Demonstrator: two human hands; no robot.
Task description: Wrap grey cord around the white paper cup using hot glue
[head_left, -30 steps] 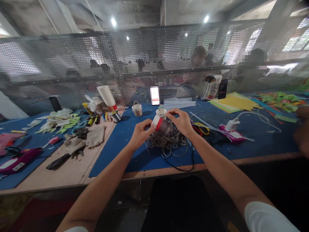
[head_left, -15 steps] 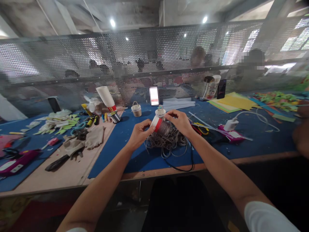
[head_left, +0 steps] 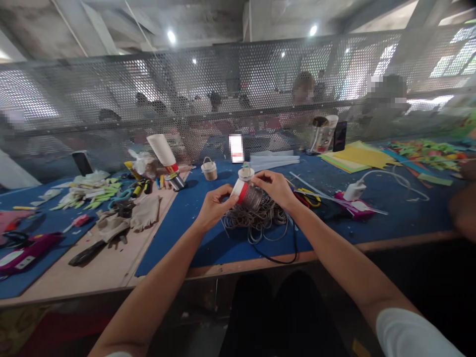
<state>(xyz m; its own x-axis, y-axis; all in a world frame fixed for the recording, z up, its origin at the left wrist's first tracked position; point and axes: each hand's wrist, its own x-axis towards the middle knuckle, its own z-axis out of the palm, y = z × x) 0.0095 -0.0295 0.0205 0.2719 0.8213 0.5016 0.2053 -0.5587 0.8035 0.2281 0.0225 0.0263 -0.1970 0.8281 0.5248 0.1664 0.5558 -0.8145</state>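
Note:
A paper cup [head_left: 241, 191], white with a red band, lies tilted in my left hand [head_left: 217, 204], whose thumb and fingers are closed around its white end. Grey cord [head_left: 253, 198] is wound around the cup's other part. My right hand [head_left: 273, 187] is pinched at the upper side of this winding, on the grey cord; the exact strand between its fingertips is hidden. Under both hands spreads a loose heap of grey cord [head_left: 266, 220]. Just behind the cup stands a small white basket [head_left: 246, 173], partly covered by it.
Another small handled basket [head_left: 210, 171] stands behind, near a lit phone [head_left: 236, 148]. To the left are stacked paper cups [head_left: 162, 151] on a can and work gloves [head_left: 145, 213]. Yellow-handled scissors [head_left: 310, 197] and a white plug [head_left: 355, 190] lie right. A perforated metal screen [head_left: 208, 89] rises behind.
Both hands keep nearly the same hold on the cup, with only a very slight shift. The whole view has moved a little; nothing was let go.

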